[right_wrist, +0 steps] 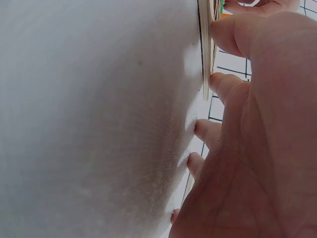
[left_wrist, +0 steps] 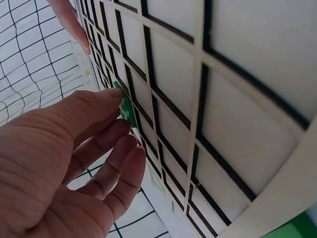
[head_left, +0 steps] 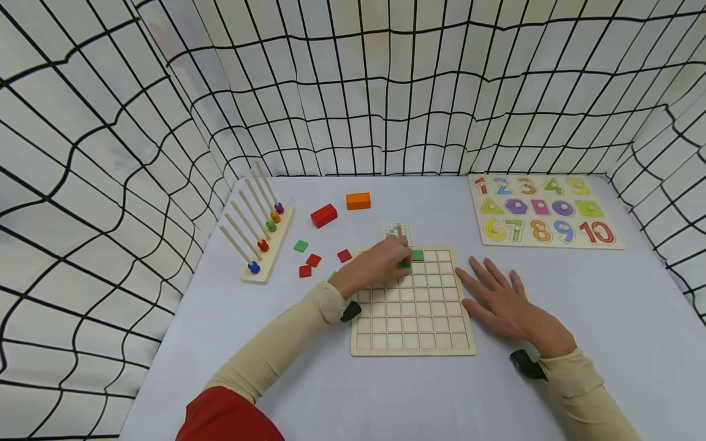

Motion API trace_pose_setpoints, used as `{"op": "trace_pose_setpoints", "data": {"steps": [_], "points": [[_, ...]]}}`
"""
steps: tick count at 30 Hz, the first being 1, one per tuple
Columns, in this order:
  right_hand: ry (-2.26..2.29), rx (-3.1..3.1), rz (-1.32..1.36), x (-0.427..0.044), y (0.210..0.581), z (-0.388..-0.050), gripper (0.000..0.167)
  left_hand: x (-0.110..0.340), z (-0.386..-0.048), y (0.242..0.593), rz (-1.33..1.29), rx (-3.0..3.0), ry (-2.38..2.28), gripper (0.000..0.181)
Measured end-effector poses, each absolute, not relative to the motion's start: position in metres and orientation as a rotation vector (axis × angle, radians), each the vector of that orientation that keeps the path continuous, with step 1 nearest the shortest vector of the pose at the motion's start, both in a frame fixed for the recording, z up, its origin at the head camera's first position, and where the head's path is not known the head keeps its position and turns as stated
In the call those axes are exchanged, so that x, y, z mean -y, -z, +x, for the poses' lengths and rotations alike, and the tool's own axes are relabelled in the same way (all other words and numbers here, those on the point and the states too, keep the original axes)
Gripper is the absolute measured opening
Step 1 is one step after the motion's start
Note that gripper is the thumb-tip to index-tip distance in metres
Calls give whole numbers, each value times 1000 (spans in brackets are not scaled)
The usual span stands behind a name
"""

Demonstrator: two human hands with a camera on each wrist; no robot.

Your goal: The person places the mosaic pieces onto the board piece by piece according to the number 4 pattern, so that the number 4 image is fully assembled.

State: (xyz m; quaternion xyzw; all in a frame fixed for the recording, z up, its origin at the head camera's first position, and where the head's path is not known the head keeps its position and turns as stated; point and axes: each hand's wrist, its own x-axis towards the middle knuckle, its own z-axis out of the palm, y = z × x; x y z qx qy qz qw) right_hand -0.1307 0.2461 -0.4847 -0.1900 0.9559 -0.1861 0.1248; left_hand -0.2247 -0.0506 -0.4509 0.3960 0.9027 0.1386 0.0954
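Observation:
A wooden grid board (head_left: 415,349) lies on the table. Over its far left part, my left hand (head_left: 380,263) pinches a green square tile (left_wrist: 127,110) between thumb and fingers, close against the grid. One green tile (head_left: 417,255) lies in a cell of the far row, just right of those fingers. My right hand (head_left: 499,303) rests with spread fingers at the board's right side; its thumb and index finger touch the edge (right_wrist: 207,59). Just beyond the board is a small gridded card (head_left: 405,228), partly covered by the left hand.
Left of the board lie red tiles (head_left: 313,260) and a green tile (head_left: 300,245). Farther back are a red block (head_left: 323,215) and an orange block (head_left: 358,201). A peg stand (head_left: 267,260) stands left, a number puzzle (head_left: 546,211) back right. Black netting surrounds the table.

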Motion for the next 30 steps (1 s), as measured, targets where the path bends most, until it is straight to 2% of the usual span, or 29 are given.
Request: {"op": "trace_pose_setpoints", "data": {"steps": [16, 30], "points": [[546, -2781, -565, -247, 485, -131, 69, 59, -219, 454, 1234, -2690, -476, 13], [565, -2778, -572, -247, 483, -130, 69, 83, -215, 449, 1038, -2719, -532, 17]]}}
